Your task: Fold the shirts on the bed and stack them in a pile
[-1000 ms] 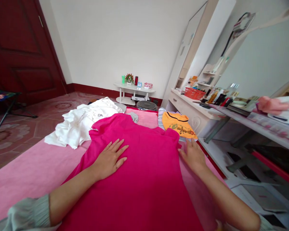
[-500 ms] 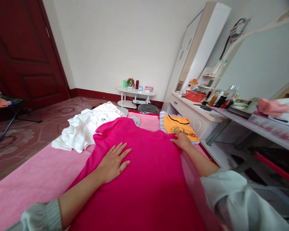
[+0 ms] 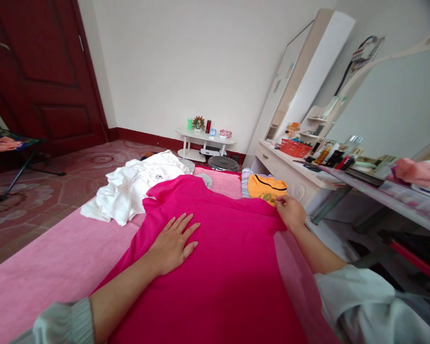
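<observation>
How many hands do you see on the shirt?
2: the left hand lies spread flat on the magenta shirt; the right hand pinches the shirt's sleeve. No others show.

Magenta shirt point(image 3: 222, 263), mostly flat

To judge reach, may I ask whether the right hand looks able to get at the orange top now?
Likely yes: the orange top lies just beyond the right hand, though its fingers hold the magenta shirt's sleeve.
</observation>
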Tool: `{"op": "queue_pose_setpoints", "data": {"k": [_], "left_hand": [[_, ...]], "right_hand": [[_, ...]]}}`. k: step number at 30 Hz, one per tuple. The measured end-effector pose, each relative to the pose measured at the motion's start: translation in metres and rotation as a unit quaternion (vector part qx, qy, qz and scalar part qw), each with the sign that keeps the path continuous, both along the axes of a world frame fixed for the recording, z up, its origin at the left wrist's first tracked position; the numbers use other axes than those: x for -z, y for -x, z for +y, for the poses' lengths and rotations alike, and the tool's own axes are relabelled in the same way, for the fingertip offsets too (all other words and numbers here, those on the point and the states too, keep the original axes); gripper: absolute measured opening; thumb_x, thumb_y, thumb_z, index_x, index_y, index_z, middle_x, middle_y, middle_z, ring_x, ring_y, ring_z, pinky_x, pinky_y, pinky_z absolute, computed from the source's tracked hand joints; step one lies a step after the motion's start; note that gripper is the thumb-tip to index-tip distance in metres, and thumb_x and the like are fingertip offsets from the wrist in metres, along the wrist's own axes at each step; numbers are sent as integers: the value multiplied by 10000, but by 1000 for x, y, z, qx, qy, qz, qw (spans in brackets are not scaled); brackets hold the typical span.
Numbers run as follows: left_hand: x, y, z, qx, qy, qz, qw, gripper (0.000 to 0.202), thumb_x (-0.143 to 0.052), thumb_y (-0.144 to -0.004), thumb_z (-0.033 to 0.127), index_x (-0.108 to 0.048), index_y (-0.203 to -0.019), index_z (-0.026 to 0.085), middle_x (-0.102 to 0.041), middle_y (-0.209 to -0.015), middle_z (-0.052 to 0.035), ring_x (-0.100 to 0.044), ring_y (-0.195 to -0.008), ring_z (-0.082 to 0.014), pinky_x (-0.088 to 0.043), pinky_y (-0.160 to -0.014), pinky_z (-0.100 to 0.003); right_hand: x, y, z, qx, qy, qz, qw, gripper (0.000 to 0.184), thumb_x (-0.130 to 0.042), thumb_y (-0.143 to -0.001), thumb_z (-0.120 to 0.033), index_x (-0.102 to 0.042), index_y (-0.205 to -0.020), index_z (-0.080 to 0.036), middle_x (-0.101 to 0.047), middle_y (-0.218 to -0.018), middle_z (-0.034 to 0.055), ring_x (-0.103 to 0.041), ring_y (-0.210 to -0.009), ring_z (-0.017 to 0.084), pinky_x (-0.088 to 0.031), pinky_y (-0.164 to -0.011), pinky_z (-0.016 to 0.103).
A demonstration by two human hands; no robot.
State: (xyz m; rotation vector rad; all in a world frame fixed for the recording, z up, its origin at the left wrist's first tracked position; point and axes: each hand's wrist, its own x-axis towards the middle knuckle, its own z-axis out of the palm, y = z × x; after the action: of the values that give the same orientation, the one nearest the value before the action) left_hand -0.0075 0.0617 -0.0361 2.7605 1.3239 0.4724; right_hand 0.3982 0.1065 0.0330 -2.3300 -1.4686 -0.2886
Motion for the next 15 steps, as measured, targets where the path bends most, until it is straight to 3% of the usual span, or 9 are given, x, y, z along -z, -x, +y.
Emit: {"op": "queue_pose_setpoints", "data": {"k": [3,7,11,15], "left_hand": [[-2,0,0,-4,1,4,1000,524,-306,-941,501,-357,-1416,286,-265,-1521,-55,-194,-1399,-262,-172,-1125,-480],[-2,0,0,-4,2,1,1000,527,-309,-940,505,-356,-1417,286,-277,-1516,-59,-204,-1396,-261,-171,-1126,-481],[-2,1,1,-4,5,0,1000,523,-316,-942,493,-346,-1422,287,-283,-1513,-58,-210,-1395,-260,-172,-1126,-484],[-1,1,1,-4,6,-2,1000,527,-313,-939,508,-357,-1416,289,-276,-1516,-54,-205,-1396,-262,-169,-1127,-483]], "right_hand": [[-3,34,25,-49,15,6,999,334,-424,-865,-361,-643,-1079,-226,-684,-1020,87,-614,-972,262,-438,-772,339],[6,65,49,-57,48,33,997,389,-559,-795,-369,-616,-1131,-179,-679,-1030,131,-625,-957,267,-450,-772,335],[16,75,58,-63,73,55,994,319,-604,-758,-313,-659,-1030,-156,-704,-872,127,-656,-862,249,-463,-739,302],[19,78,62,-102,54,61,991,419,-479,-841,-292,-543,-1227,-142,-691,-1001,128,-640,-957,237,-470,-811,308]]}}
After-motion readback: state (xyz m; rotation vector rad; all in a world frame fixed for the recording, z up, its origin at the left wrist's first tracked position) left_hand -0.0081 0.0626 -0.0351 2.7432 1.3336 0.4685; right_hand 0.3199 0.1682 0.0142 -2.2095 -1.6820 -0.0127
